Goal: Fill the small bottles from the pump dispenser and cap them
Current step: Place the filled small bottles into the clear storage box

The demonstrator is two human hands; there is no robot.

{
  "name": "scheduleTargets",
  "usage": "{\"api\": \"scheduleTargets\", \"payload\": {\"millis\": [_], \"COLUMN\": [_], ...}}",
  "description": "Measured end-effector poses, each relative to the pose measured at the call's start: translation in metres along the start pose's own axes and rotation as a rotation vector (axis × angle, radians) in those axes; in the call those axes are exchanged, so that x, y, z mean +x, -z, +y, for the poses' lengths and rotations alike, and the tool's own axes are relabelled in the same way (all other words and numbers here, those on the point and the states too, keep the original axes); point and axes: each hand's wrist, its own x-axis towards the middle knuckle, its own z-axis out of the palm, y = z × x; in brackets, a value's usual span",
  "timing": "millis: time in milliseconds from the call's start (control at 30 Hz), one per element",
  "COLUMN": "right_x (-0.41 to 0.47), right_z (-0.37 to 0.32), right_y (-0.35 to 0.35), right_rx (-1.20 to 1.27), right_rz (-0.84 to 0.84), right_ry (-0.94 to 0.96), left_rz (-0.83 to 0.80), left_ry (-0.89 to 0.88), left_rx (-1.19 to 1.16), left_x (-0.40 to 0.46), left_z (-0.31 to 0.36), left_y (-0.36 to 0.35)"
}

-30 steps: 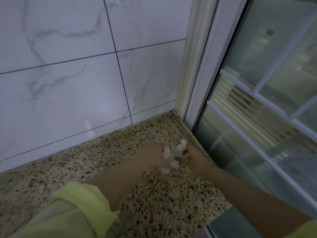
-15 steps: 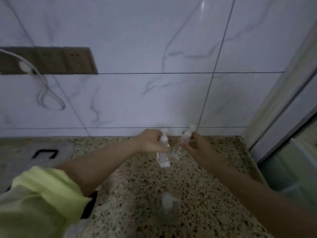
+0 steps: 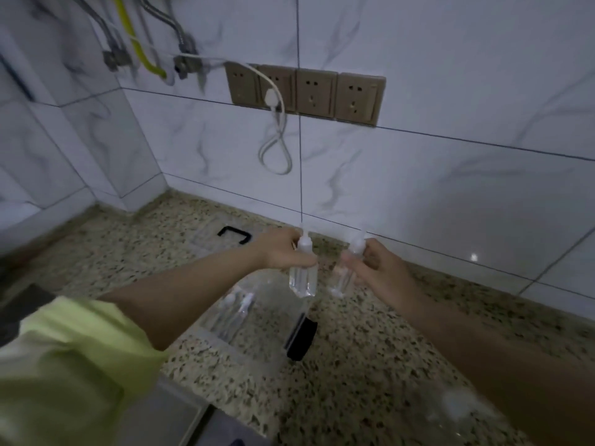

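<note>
Your left hand [image 3: 283, 252]: fingers curled around a small clear bottle [image 3: 302, 272], white cap on, held above the speckled counter [image 3: 370, 349]. Your right hand [image 3: 376, 268]: fingers gripping a second small bottle [image 3: 346, 272], just beside the first. Below them: a clear bag [image 3: 254, 313] holding more bottles.

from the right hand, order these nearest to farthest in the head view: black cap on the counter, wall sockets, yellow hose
Measured from the right hand:
1. black cap, on the counter below and to its left, nearest.
2. wall sockets, on the tiles above it.
3. yellow hose, upper left by the pipes, farthest.
</note>
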Motion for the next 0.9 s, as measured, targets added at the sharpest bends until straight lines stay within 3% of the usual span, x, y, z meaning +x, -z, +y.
{"api": "scheduleTargets", "payload": {"millis": [167,333,533,700,800,900], "right_x": [0.021,0.037,0.039,0.045,0.050,0.049], "right_z": [-0.022,-0.035,-0.029,-0.023,-0.003,0.010], "right_y": [-0.078,-0.148,-0.197,-0.218,-0.228,-0.233], "right_rx": [0.018,-0.159,-0.487,-0.914,-0.975,-0.944], "right_rz": [-0.065,-0.200,-0.179,-0.232,-0.406,-0.432], "right_ry": [-0.048,-0.196,-0.382,-0.363,-0.425,-0.534], "left_rz": [-0.059,-0.186,-0.326,-0.467,-0.469,-0.474], "left_ry": [0.089,0.089,0.109,0.069,0.047,0.048], "left_rx": [0.081,0.066,0.056,0.167,0.233,0.257], "left_x": [-0.001,0.004,0.016,0.016,0.020,0.026], "left_z": [-0.080,-0.139,-0.177,-0.178,-0.189,-0.196], "left_y": [0.021,0.014,-0.020,-0.037,-0.046,-0.059]}}
